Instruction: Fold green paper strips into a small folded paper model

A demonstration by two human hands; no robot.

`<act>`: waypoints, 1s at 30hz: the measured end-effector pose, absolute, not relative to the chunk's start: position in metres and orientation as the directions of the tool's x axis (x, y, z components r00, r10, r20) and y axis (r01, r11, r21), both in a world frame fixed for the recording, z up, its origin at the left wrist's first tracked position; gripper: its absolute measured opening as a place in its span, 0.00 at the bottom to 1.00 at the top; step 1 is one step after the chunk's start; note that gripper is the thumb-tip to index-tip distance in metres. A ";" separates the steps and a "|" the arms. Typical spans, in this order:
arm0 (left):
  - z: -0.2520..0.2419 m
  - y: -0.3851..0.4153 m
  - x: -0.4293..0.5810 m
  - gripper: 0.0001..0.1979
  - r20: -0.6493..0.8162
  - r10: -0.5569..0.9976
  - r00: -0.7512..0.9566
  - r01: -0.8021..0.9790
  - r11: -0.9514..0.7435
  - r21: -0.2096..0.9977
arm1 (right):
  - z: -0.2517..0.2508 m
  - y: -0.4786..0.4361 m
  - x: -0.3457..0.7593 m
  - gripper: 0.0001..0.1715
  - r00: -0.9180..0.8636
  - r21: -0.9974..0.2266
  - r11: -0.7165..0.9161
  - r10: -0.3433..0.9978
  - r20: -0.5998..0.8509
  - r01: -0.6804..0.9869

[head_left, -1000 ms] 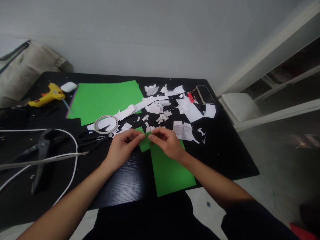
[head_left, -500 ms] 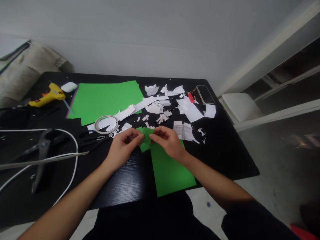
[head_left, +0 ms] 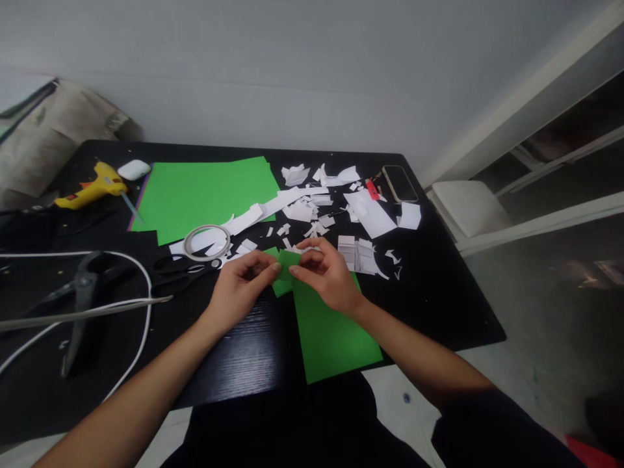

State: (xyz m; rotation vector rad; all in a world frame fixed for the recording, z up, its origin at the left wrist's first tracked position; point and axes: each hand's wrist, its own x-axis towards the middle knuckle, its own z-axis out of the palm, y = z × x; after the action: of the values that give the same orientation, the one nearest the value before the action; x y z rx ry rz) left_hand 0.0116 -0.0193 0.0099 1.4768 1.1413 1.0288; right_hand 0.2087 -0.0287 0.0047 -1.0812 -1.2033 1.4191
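The left hand [head_left: 241, 283] has its thumb and forefinger together, clamped on the left edge of a small green piece [head_left: 288, 263] of paper, which is between the two hands, above the near half of the black table [head_left: 439, 292]. The right hand [head_left: 327, 276] is at the right edge of this piece; its thumb lies close against the edge and its fingers are curved behind, but I cannot tell if they are pinching it or only resting there. More green paper [head_left: 283, 288] shows just below the piece, and I cannot tell whether it is a fold of the same paper. Partly under the right hand lies a green sheet [head_left: 336, 338], with its lower end at the near edge of the table. To the left of the left hand are the black scissors [head_left: 180, 284], and just beyond their handles a roll of tape [head_left: 187, 250] lies flat upon white paper. A long white strip [head_left: 246, 221] goes from there over the corner of the large green sheets [head_left: 209, 195]. Beyond the hands many white scraps [head_left: 302, 209] are scattered. Farther to the right there is a small red object [head_left: 372, 189], near a phone [head_left: 400, 184]. On the far left side lie a yellow glue gun [head_left: 100, 185], a white case [head_left: 134, 169] near it, and dark pliers [head_left: 84, 292], crossed by a white cable [head_left: 147, 279].
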 end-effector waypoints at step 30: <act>0.017 -0.024 0.011 0.07 0.161 0.937 0.308 0.184 -0.225 0.957 | -0.001 -0.030 0.209 0.13 -0.148 -0.997 0.079 0.986 0.081 -0.024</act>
State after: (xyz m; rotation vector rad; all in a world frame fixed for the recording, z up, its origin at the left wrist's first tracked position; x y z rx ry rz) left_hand 0.0113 -0.0236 0.0169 1.6412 1.0365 1.0116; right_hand 0.2090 -0.0302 -0.0008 -1.0619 -1.3409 1.2651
